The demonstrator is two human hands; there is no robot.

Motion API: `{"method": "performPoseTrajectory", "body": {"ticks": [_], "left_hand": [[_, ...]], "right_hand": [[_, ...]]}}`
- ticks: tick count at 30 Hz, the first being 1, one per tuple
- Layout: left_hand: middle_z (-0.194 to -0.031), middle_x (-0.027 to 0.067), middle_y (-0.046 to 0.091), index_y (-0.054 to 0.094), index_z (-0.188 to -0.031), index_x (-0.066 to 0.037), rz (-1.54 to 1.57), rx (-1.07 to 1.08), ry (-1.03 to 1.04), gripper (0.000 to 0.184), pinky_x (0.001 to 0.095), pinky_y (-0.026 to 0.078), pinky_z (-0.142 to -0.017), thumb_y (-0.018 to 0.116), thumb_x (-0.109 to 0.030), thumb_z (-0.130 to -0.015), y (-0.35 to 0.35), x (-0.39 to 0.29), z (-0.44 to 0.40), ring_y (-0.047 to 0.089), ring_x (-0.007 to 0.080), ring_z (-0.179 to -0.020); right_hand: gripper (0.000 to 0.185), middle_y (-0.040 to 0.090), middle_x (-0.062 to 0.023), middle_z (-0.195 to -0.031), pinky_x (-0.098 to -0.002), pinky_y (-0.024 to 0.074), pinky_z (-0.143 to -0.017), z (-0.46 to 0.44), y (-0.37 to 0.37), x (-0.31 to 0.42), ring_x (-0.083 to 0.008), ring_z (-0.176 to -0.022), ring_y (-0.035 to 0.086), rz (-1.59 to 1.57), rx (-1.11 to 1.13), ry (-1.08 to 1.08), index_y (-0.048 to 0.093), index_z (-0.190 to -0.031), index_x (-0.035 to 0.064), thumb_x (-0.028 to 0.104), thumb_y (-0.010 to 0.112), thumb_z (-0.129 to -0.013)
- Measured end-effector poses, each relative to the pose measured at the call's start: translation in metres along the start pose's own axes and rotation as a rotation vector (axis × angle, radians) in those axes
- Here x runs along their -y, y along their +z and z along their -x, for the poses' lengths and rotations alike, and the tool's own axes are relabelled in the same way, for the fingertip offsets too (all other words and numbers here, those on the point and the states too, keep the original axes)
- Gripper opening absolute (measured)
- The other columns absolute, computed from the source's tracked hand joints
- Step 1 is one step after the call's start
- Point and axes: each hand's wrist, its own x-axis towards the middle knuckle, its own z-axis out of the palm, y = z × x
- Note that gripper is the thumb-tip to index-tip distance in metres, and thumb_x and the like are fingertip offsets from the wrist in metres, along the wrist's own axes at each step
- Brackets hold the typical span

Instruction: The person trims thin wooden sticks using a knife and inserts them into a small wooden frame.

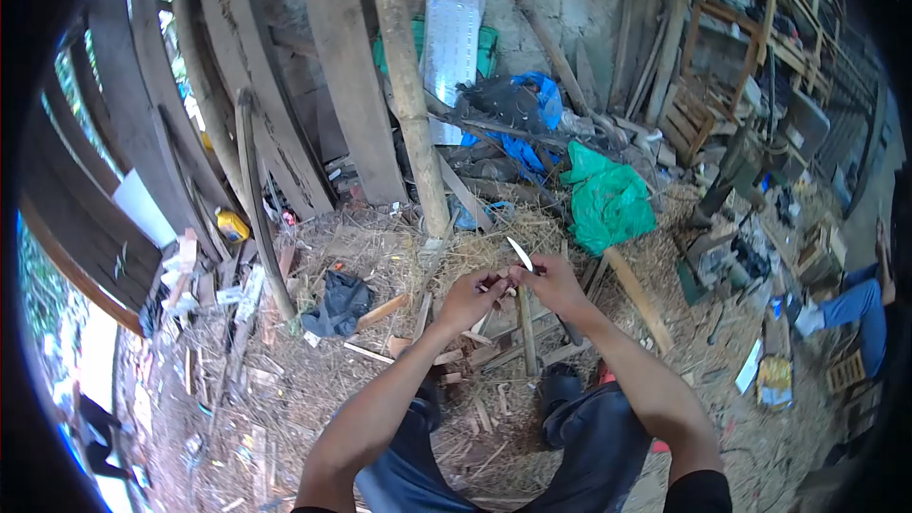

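My left hand (472, 301) and my right hand (554, 285) meet in front of me above my knees. A knife with a pale, pointed blade (520, 254) sticks up and to the left from my right hand, its handle hidden in the fingers. The fingers of my left hand are pinched round a small piece that I cannot make out, close beside the right fingertips. Just below the hands a narrow wooden stick (526, 331) stands between my dark boots, among scraps of wood.
Wood shavings and offcuts cover the ground. Planks (347, 66) and a pole (410, 123) lean ahead. A green plastic bag (608, 204) lies ahead right, a dark cloth (339, 304) left. A person in blue jeans (855, 312) sits at the far right.
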Motion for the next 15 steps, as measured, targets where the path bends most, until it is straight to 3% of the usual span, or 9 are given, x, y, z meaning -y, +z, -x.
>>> {"method": "performPoseTrajectory", "body": {"ticks": [1, 2, 3, 5, 6, 8, 10, 12, 15], "left_hand": [[-0.088, 0.0092, 0.065, 0.062, -0.103, -0.001, -0.148, -0.015, -0.013, 0.030, 0.0318, 0.050, -0.072, 0.057, -0.030, -0.093, 0.001, 0.012, -0.006, 0.063, 0.0168, -0.076], [-0.094, 0.0126, 0.066, 0.062, -0.105, -0.002, -0.184, -0.055, 0.010, 0.040, 0.0353, 0.048, -0.080, 0.059, -0.039, -0.091, 0.004, 0.026, -0.008, 0.063, 0.0226, -0.086], [-0.094, 0.0126, 0.066, 0.062, -0.105, -0.002, -0.199, -0.040, 0.003, 0.040, 0.0353, 0.048, -0.080, 0.059, -0.039, -0.091, 0.009, 0.049, -0.014, 0.063, 0.0226, -0.086], [-0.098, 0.0148, 0.066, 0.063, -0.103, -0.001, -0.405, -0.074, -0.172, 0.038, 0.0370, 0.047, -0.083, 0.060, -0.037, -0.090, 0.020, 0.093, -0.022, 0.063, 0.0277, -0.092], [-0.103, 0.0184, 0.061, 0.059, -0.102, -0.001, -0.589, 0.011, -0.191, 0.040, 0.0422, 0.047, -0.085, 0.058, -0.038, -0.088, 0.019, 0.092, -0.015, 0.060, 0.0356, -0.099], [-0.111, 0.0209, 0.057, 0.055, -0.108, 0.000, -0.758, 0.037, -0.149, 0.043, 0.0440, 0.046, -0.088, 0.059, -0.037, -0.088, 0.025, 0.149, -0.019, 0.057, 0.0381, -0.104], [-0.118, 0.0233, 0.052, 0.051, -0.115, 0.001, -0.919, 0.061, -0.093, 0.047, 0.0457, 0.045, -0.091, 0.059, -0.037, -0.087, 0.030, 0.138, -0.017, 0.053, 0.0405, -0.109], [-0.131, 0.0273, 0.040, 0.042, -0.124, 0.002, -0.904, 0.039, -0.301, 0.058, 0.0464, 0.043, -0.096, 0.062, -0.035, -0.085, 0.037, 0.121, -0.013, 0.046, 0.0445, -0.117], [-0.136, 0.0276, 0.036, 0.037, -0.129, 0.002, -0.949, -0.090, -0.308, 0.064, 0.0452, 0.041, -0.099, 0.064, -0.035, -0.084, 0.044, 0.138, -0.015, 0.042, 0.0435, -0.123]], "right_hand": [[0.018, 0.056, -0.0086, -0.061, -0.0344, 0.0384, -0.053, -0.003, -0.001, -0.009, -0.0118, -0.059, 0.053, 0.196, -0.008, -0.034, 0.066, -0.084, 0.0000, 0.018, 0.069, -0.083], [0.018, 0.056, -0.0150, -0.063, -0.0397, 0.0386, -0.055, -0.006, -0.001, -0.017, -0.0206, -0.058, 0.056, 0.294, -0.025, -0.037, 0.064, -0.079, 0.0007, 0.017, 0.069, -0.083], [0.018, 0.056, -0.0150, -0.063, -0.0397, 0.0386, -0.055, -0.008, -0.002, -0.025, -0.0206, -0.058, 0.056, 0.278, -0.035, -0.027, 0.064, -0.079, 0.0007, 0.017, 0.069, -0.083], [0.022, 0.053, -0.0065, -0.057, -0.0333, 0.0375, -0.054, -0.008, -0.001, -0.039, -0.0167, -0.054, 0.048, 0.323, -0.075, -0.052, 0.066, -0.074, 0.0020, 0.021, 0.067, -0.085], [0.021, 0.060, -0.0111, -0.065, -0.0367, 0.0418, -0.058, -0.004, -0.004, -0.030, -0.0221, -0.058, 0.056, 0.328, -0.040, -0.020, 0.066, -0.076, 0.0024, 0.021, 0.067, -0.085], [0.019, 0.062, -0.0130, -0.069, -0.0384, 0.0438, -0.060, -0.006, -0.002, -0.046, -0.0246, -0.062, 0.059, 0.349, -0.002, 0.043, 0.066, -0.080, 0.0024, 0.020, 0.067, -0.085], [0.018, 0.063, -0.0149, -0.073, -0.0402, 0.0458, -0.062, -0.004, -0.004, -0.052, -0.0271, -0.066, 0.063, 0.380, 0.031, 0.102, 0.066, -0.083, 0.0024, 0.020, 0.066, -0.085], [0.020, 0.065, -0.0173, -0.078, -0.0436, 0.0479, -0.068, 0.001, -0.005, -0.052, -0.0334, -0.073, 0.064, 0.488, 0.007, 0.054, 0.066, -0.088, 0.0024, 0.022, 0.066, -0.085], [0.027, 0.065, -0.0201, -0.083, -0.0477, 0.0485, -0.072, 0.004, -0.017, -0.044, -0.0399, -0.081, 0.063, 0.467, 0.054, 0.090, 0.064, -0.086, -0.0005, 0.026, 0.065, -0.085]]}}
